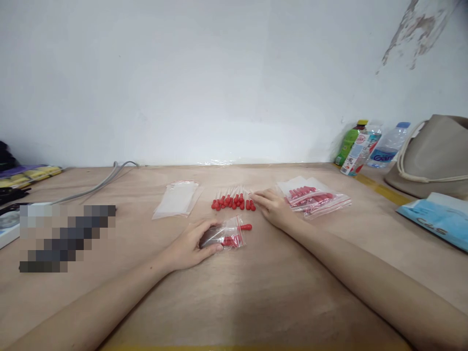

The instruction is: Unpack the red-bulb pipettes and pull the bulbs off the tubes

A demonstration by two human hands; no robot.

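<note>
Holding a clear zip bag (224,230) of red-bulbed droppers (231,241) between thumb and fingers of the left hand (189,246), and, just beyond, touching or nearly touching loose droppers (236,200) between flat bags (177,199) and filled bags (316,197) with the right hand (273,209), impossible to tell whether gripping any.

The left hand (192,246) covered one end of the clear bag (230,231), and pixelation blurred a dark object (69,241) beyond recognition

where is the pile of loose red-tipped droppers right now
In the head view, the pile lies near the centre, just left of the right hand and beyond the clear bag in the left hand.
</note>
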